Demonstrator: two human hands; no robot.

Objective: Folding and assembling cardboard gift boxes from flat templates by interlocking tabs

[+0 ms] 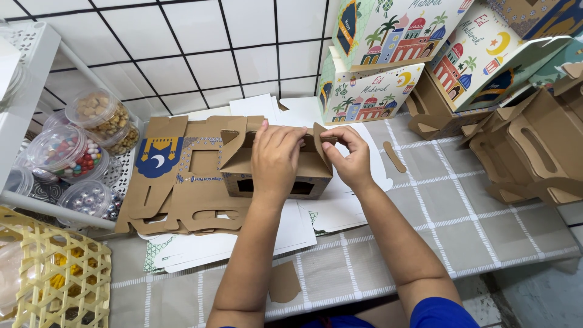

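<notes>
The brown cardboard box (276, 173) is half hidden by the left hand (274, 159) clasping its top, right hand (350, 159) pinching a flap.

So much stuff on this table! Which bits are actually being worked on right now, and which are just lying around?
In use:
- brown cardboard box, half folded
- left hand pressing its top
- right hand pinching its flap

Lying about:
- flat cardboard cut-outs beside the box
- finished printed boxes at the back
- folded brown boxes on the right
- sweet jars on the left
- yellow basket

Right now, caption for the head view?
Both hands, left hand and right hand, fold a brown cardboard box over flat cutouts.
</notes>
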